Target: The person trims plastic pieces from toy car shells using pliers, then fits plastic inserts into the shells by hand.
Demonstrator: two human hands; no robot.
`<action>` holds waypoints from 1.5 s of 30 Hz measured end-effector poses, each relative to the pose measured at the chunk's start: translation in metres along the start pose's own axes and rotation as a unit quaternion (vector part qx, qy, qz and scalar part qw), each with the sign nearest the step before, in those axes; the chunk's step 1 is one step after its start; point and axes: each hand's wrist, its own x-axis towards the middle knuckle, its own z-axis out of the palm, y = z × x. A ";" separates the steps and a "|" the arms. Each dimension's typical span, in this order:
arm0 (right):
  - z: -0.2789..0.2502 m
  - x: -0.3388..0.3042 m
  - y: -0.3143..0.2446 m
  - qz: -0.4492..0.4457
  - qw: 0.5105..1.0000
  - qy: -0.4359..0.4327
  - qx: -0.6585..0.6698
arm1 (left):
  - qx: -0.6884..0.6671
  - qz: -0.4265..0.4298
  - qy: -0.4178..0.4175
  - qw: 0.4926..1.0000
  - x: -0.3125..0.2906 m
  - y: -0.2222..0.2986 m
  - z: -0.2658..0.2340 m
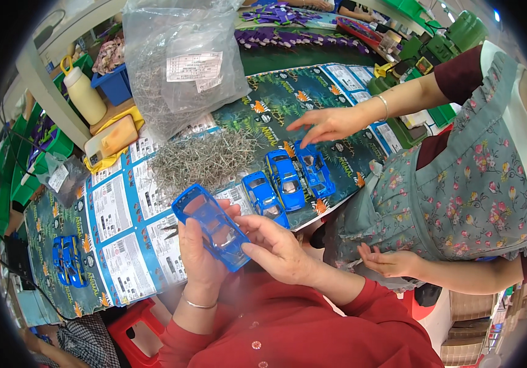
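Observation:
Between my two hands, above the near edge of the table, is a blue see-through toy car body (211,228), tilted. My left hand (199,251) grips its left side. My right hand (278,248) closes on its lower right edge with thumb and fingers. Just beyond it lies a loose heap of thin metal pins (205,161). To the right of the heap stand three blue toy cars in a row: a near car (264,199), a middle car (287,180) and a far car (316,172).
A co-worker at the right reaches one hand (331,126) over the far car; their other hand (392,262) hangs palm up. Behind the heap stands a large clear plastic bag (180,92). Phone (111,141), cream bottle (84,95) and more blue cars (69,262) are on the left.

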 end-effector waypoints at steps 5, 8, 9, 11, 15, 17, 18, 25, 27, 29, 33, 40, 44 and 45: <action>-0.002 -0.002 0.000 -0.010 0.991 -0.008 0.132 | -0.015 -0.029 0.032 0.999 0.002 0.001 0.009; -0.004 -0.003 0.004 0.003 0.989 -0.021 0.146 | -0.049 -0.031 0.038 0.998 0.002 -0.001 0.008; -0.007 -0.003 0.002 0.009 0.990 -0.026 0.136 | -0.056 -0.035 0.043 0.997 0.003 -0.001 0.010; -0.008 -0.003 0.002 0.006 0.990 -0.026 0.136 | -0.021 -0.040 0.055 0.997 0.004 -0.004 0.008; -0.009 -0.001 -0.001 0.013 0.989 -0.038 0.139 | -0.042 -0.042 0.044 0.997 0.005 -0.003 0.008; -0.008 -0.001 -0.001 0.015 0.991 -0.036 0.130 | -0.042 -0.039 0.041 0.998 0.005 -0.002 0.008; -0.008 -0.001 -0.001 0.015 0.992 -0.032 0.121 | -0.065 -0.043 0.046 0.996 0.005 0.000 0.009; -0.007 0.000 -0.010 0.035 0.990 -0.043 0.128 | -0.024 -0.008 0.024 0.999 0.001 -0.001 0.009; -0.007 0.000 -0.013 0.060 0.993 -0.029 0.094 | -0.020 -0.007 0.027 0.999 0.002 -0.002 0.008; -0.007 0.001 -0.009 0.068 0.993 -0.024 0.095 | -0.015 -0.007 0.030 0.999 0.001 -0.003 0.007; -0.006 0.001 -0.007 0.076 0.992 -0.014 0.101 | -0.023 -0.005 0.025 0.999 0.000 -0.004 0.007; -0.007 0.004 -0.008 0.090 0.991 -0.010 0.099 | -0.021 -0.006 0.021 1.000 0.001 -0.002 0.010; -0.008 0.006 -0.009 0.093 0.991 -0.008 0.100 | -0.027 -0.008 0.025 0.999 0.001 -0.001 0.011; -0.009 0.006 -0.010 0.094 0.991 -0.008 0.091 | -0.029 -0.011 0.030 0.999 0.002 -0.001 0.011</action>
